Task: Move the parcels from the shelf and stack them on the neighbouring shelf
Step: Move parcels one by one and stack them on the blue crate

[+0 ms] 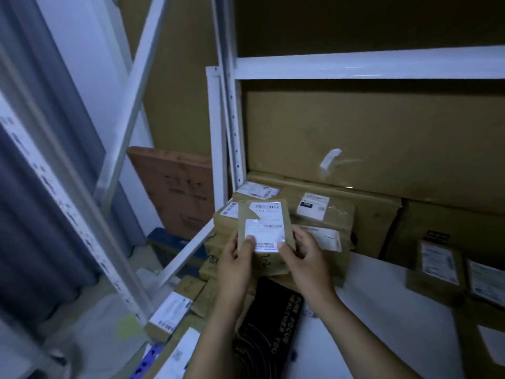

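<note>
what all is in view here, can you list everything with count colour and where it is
held parcel: one, brown with white labels, centre, gripped by both hands
stacked parcels: several, brown with white labels, behind and under the held one
large cardboard sheet: one, brown, upright at the back of the shelf
shelf frame: white metal, posts and beam, centre and top
black box: one, black with pale lettering, below the hands
parcels at right: at least two, brown with white labels, right edge
parcels at lower left: several, brown with white labels
reddish-brown box: one, left of the shelf post
left hand: one, on the parcel's left edge
right hand: one, on the parcel's right edge
</note>
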